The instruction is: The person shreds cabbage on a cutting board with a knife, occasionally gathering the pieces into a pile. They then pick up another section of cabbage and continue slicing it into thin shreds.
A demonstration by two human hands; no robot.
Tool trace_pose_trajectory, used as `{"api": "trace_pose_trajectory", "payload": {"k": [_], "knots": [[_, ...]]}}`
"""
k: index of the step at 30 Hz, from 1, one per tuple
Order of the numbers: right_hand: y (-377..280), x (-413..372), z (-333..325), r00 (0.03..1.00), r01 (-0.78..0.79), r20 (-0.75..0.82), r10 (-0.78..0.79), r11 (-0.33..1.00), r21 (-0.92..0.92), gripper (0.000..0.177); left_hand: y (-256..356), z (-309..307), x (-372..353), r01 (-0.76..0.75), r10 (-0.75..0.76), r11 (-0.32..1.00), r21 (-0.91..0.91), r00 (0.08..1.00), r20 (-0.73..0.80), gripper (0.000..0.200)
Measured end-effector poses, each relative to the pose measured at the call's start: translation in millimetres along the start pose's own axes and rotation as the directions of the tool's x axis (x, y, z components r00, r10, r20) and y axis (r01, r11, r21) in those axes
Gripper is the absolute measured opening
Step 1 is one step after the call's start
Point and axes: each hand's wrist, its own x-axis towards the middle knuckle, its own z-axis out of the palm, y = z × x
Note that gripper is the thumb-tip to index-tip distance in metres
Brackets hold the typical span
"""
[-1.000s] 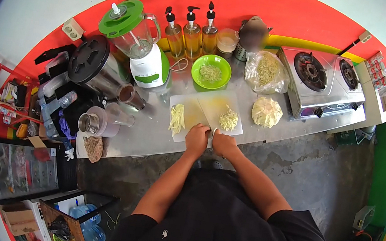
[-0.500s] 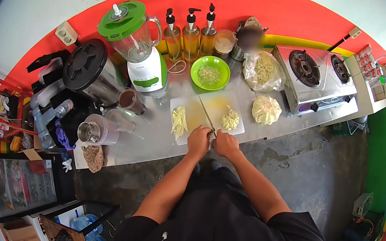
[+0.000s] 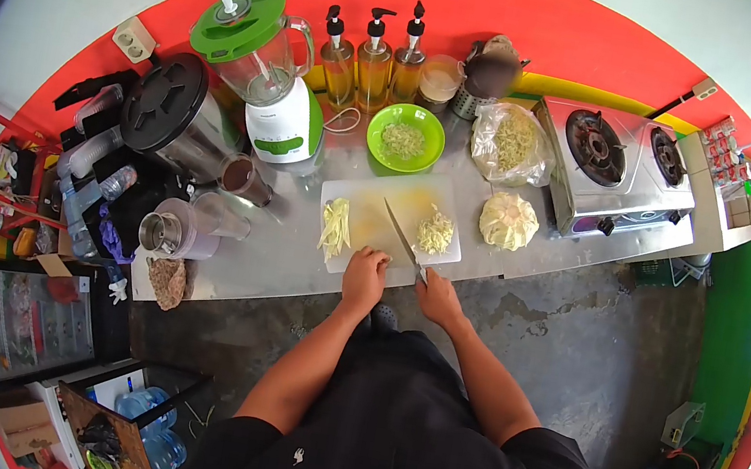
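My right hand [image 3: 437,297] is closed around the handle of a knife [image 3: 403,237], whose blade slants up and left over the white cutting board [image 3: 392,190]. My left hand [image 3: 365,277] rests at the board's near edge with its fingers curled; whatever they hold, if anything, is hidden. Long pale-yellow strips [image 3: 334,226], apparently cabbage leaf, lie on the board's left side. Finely cut pale shreds [image 3: 435,232] are heaped on its right side, beside the blade. To the right of the board sits a pale cut cabbage [image 3: 508,221].
Behind the board stands a green bowl [image 3: 402,166] with pale shreds. A plastic bag [image 3: 513,145] of shreds lies near the gas stove [image 3: 587,201]. Left are a blender [image 3: 282,127], a large steel container [image 3: 179,120] and clear jugs [image 3: 222,216]. Pump bottles [image 3: 373,75] line the wall.
My hands have moved apart; the knife has shifted away from my left fingers towards the right, in my right hand. The whole view has shifted slightly. The shreds and strips stay on the board.
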Motion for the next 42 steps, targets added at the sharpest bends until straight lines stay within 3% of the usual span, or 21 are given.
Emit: {"api": "trace_pose_trajectory", "payload": {"k": [3,7,9,10,13,18,21,28,34,42], "knots": [[1.8,4.7,-3.7,0.995,0.02,-0.103,-0.015,0.999,0.049,0.031,1.0,2.2,2.4,0.014,-0.015,0.999,-0.039,1.0,-0.007,0.007],[-18.0,-3.6,-17.9,0.997,-0.075,0.027,0.073,0.989,0.124,0.035,5.6,6.7,5.1,0.005,-0.005,1.0,-0.009,1.0,-0.01,0.007],[-12.6,-6.5,-4.2,0.994,0.104,-0.045,-0.098,0.983,0.153,0.04,9.9,9.1,9.3,0.001,-0.001,1.0,0.002,1.0,-0.012,0.006],[-9.4,-6.2,2.9,0.994,0.11,-0.038,-0.105,0.982,0.156,0.04,10.9,11.2,11.2,0.001,-0.001,1.0,0.021,1.0,-0.008,0.006],[-7.6,-9.3,12.2,0.989,0.147,-0.028,-0.146,0.986,0.081,0.043,13.5,13.6,12.5,0.004,-0.004,0.999,0.037,1.0,0.011,0.005],[-32.5,-12.4,-3.8,0.999,0.023,-0.03,-0.026,0.995,-0.096,0.047,17.0,14.1,12.8,0.011,-0.013,0.998,0.061,0.999,0.029,0.005],[-39.3,-15.5,-6.8,0.999,0.009,-0.042,-0.016,0.99,-0.143,0.048,19.1,15.3,9.7,-0.032,0.033,0.999,0.027,0.998,-0.046,0.005],[-45.4,-12.5,11.7,0.999,-0.02,-0.049,0.013,0.989,-0.144,0.051,16.4,14.5,6.9,0.022,-0.021,1.0,0.013,0.997,-0.069,0.007],[-39.9,-9.5,5.4,0.995,0.087,-0.028,-0.094,0.979,-0.187,0.047,20.1,12.9,6.6,-0.038,0.042,0.998,0.059,0.997,-0.072,0.008],[-46.6,2.8,11.5,0.999,0.025,-0.027,-0.03,0.986,-0.166,0.05,14.9,10.0,7.1,0.041,-0.04,0.996,0.076,0.999,-0.009,0.007]]}}
